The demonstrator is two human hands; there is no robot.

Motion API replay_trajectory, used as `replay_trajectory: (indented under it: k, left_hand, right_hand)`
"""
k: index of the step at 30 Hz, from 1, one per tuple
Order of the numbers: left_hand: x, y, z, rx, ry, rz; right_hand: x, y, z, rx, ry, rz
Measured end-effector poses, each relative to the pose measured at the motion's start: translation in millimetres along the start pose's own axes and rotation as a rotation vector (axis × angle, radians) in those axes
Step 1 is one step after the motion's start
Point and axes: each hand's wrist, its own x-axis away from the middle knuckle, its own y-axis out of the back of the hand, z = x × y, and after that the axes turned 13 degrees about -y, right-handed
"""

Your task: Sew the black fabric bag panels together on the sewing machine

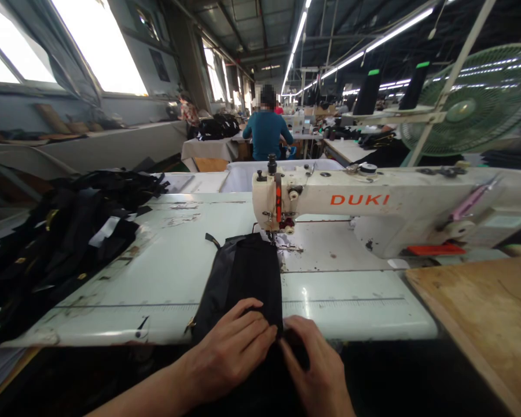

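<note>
A black fabric piece [254, 272] with a zipper along its left side lies on the pale sewing table, its far end under the needle area of the sewing machine [316, 194]. My left hand [234, 341] rests on the near part of the cloth, fingers curled over it toward the right edge. At that same edge my right hand [315, 362] pinches the fabric between thumb and fingers, close to the left fingertips. Below the table's front edge the cloth hangs into shadow, where its end cannot be made out.
A heap of black fabric pieces [69, 231] covers the table's left side. A wooden board [486, 313] stands at the right. Behind the machine are thread cones [367, 92], a large fan [473, 104] and a seated person [267, 133] facing away.
</note>
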Motion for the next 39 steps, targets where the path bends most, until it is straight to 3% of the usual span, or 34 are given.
replay_trajectory:
  k: [6, 11, 14, 17, 21, 25, 33, 36, 39]
  left_hand:
    - [-9, 12.3, 5, 0.034, 0.034, 0.09]
    - [-24, 27.1, 42, 0.09, 0.098, 0.29]
    - [-23, 20.2, 72, 0.069, 0.119, 0.397]
    - [-14, 9.0, 96, 0.016, 0.229, 0.474]
    - [-8, 2.9, 113, -0.009, 0.352, 0.484]
    - [-11, 3.8, 118, 0.011, 0.447, 0.476]
    - [-15, 7.5, 116, 0.044, 0.136, 0.535]
    - [-17, 9.0, 113, 0.113, 0.107, 0.584]
    - [-19, 10.2, 102, 0.21, 0.168, 0.564]
  right_hand:
    - [-23, 15, -2, 0.266, 0.359, 0.054]
    - [-35, 7, 3, 0.27, 0.538, 0.03]
    - [-40, 3, 4, 0.311, 0.623, -0.006]
    - [-44, 1, 3, 0.325, 0.657, -0.041]
    - [-47, 1, 1, 0.29, 0.667, -0.05]
    - [-47, 1, -1, 0.279, 0.655, -0.015]
    - [-43, -8, -10, 0.267, 0.666, -0.092]
    - [-44, -17, -16, 0.264, 0.687, -0.097]
    - [-44, -23, -22, 0.208, 0.693, -0.173]
